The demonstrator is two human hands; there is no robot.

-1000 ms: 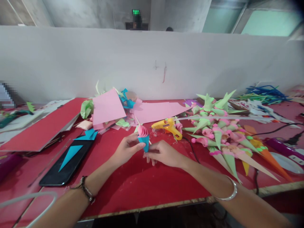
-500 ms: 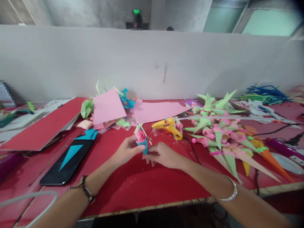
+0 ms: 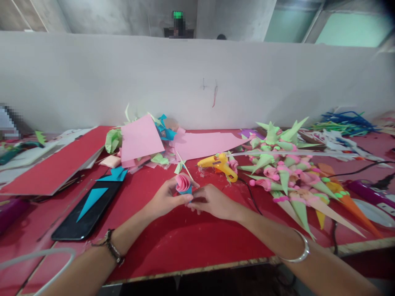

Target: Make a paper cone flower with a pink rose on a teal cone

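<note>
A small paper cone flower (image 3: 183,184), a pink rolled paper bloom in a blue paper wrap, is held over the red table in the middle of the view. My left hand (image 3: 168,195) is closed around its upper part, thumb across the front. My right hand (image 3: 211,201) grips the lower tip of the blue wrap from the right; its fingertips are partly hidden. Just beyond the hands lie a thin pale stick (image 3: 185,165) and a yellow glue gun (image 3: 219,165), nozzle pointing left.
Pink paper sheets (image 3: 142,137) and scraps lie behind the hands. Many finished-looking paper cones (image 3: 288,174) are heaped at the right. A black tray-like slab (image 3: 74,220) with blue paper pieces (image 3: 91,201) sits at left, near a red board (image 3: 61,162). The glue gun's cord runs right.
The cone flower has dropped slightly and tilted, so its pink bloom faces me more. Both hands have shifted a little around it and still hold it.
</note>
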